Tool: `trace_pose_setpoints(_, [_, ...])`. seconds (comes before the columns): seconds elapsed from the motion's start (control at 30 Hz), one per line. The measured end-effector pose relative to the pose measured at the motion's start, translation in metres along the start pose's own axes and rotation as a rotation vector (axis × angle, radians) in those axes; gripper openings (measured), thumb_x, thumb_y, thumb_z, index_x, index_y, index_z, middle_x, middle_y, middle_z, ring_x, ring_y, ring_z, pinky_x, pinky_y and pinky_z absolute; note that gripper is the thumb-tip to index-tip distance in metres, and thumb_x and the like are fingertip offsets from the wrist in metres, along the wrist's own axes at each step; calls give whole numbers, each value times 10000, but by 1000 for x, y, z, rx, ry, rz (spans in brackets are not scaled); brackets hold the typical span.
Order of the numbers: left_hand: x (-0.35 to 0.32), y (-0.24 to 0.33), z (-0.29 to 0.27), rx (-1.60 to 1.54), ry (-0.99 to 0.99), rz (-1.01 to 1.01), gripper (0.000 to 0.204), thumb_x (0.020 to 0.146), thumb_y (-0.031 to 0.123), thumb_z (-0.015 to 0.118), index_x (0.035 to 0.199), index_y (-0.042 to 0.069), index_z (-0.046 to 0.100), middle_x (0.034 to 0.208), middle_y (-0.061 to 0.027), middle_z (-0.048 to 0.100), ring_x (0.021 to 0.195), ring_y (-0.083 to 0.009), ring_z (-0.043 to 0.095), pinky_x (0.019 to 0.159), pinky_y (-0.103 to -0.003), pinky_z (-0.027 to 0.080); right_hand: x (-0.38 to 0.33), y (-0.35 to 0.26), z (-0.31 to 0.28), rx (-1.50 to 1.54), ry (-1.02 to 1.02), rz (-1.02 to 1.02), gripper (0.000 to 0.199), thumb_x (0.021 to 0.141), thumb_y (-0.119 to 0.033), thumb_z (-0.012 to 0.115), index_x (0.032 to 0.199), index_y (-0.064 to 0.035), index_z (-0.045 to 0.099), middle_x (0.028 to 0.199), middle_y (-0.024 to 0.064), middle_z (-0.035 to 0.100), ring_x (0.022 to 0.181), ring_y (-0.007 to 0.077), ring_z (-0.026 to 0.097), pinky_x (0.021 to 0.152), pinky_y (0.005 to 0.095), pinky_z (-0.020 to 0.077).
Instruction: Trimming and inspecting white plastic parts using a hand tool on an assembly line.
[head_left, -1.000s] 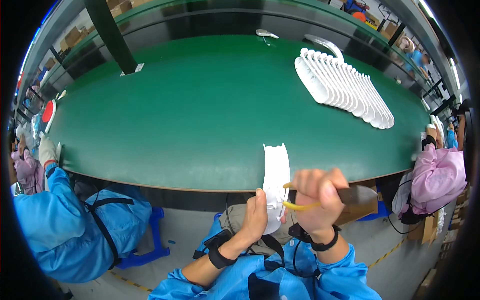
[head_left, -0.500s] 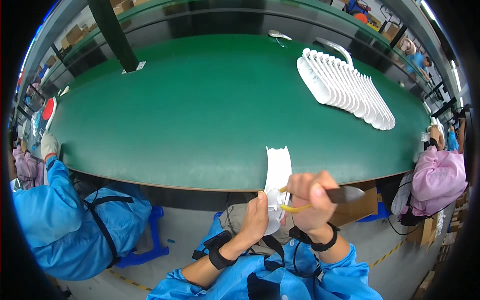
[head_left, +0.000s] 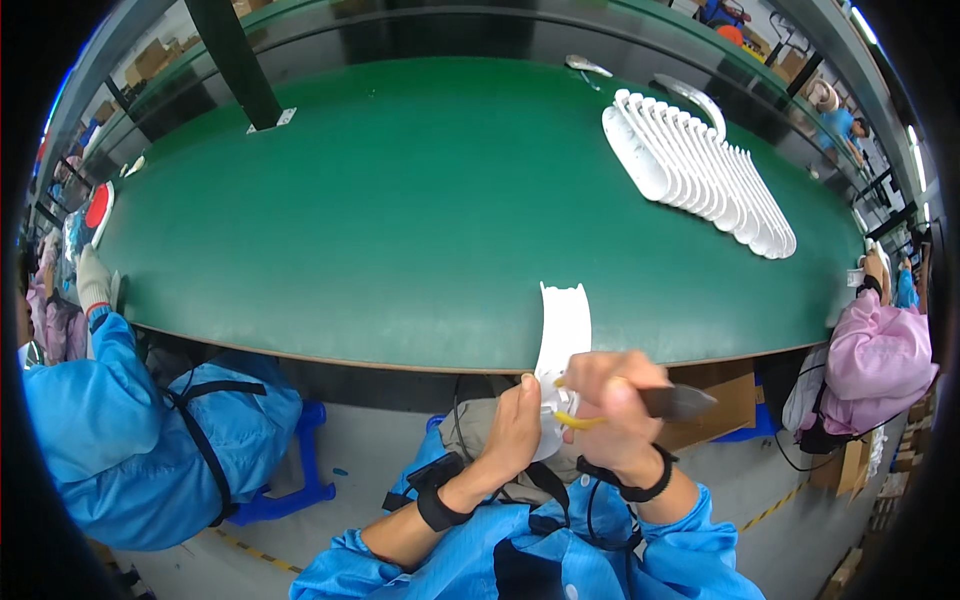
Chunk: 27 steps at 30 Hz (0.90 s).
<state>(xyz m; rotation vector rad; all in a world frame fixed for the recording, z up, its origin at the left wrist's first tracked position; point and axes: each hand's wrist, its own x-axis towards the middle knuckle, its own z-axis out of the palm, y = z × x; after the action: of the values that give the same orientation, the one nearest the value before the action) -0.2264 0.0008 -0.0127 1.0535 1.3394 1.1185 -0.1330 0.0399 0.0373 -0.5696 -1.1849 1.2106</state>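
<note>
The green desk (head_left: 350,220) curves away, its open middle leaving room left of the work. A row of nested white parts (head_left: 700,175) sits far right, probably kept clear of the elbows. The white curved piece (head_left: 566,330) reaches over the near edge; the left hand (head_left: 515,425) pinches its near end, seemingly steadying it, while the right hand's (head_left: 620,405) grip closes round a yellow-and-dark tool (head_left: 680,402).
</note>
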Motion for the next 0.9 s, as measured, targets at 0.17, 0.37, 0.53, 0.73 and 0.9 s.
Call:
trace_pose_setpoints(0.17, [1, 1, 3, 20, 7, 9, 520, 952, 339, 227, 817, -46, 550, 677, -132, 583, 635, -212, 560, 594, -338, 426, 1, 5, -7, -168, -47, -55, 254, 818, -152, 485, 626, -56, 348, 468, 43, 350, 416, 123, 309, 405, 291, 261])
trace_pose_setpoints(0.37, [1, -3, 2, -18, -18, -20, 509, 952, 334, 239, 819, -62, 530, 700, -147, 571, 657, -184, 506, 599, -338, 406, -1, 15, -7, -68, 53, 26, 219, 809, -121, 485, 643, -65, 354, 475, 23, 326, 426, 116, 295, 420, 289, 273])
trace_pose_setpoints(0.53, [3, -10, 3, -258, -193, -135, 575, 949, 426, 169, 869, -7, 540, 704, -84, 575, 600, -125, 546, 548, -265, 445, 1, -11, -25, 261, 232, -1, 249, 830, -149, 464, 631, -62, 341, 466, -2, 316, 415, 95, 254, 407, 269, 236])
trace_pose_setpoints(0.73, [-2, 5, -4, -777, -468, -269, 543, 948, 437, 169, 1050, 10, 488, 818, -83, 572, 658, -129, 562, 597, -263, 467, -21, -29, -46, -272, 167, 282, 187, 847, -147, 502, 708, -35, 451, 541, -17, 419, 486, 50, 352, 440, 224, 293])
trace_pose_setpoints(0.9, [-19, 42, -8, 126, -349, 205, 411, 898, 286, 424, 1175, -17, 420, 937, -173, 572, 761, -272, 597, 656, -366, 472, -40, -23, -41, -547, 138, 373, 95, 797, -61, 557, 840, 17, 525, 691, 29, 559, 606, 57, 479, 537, 211, 395])
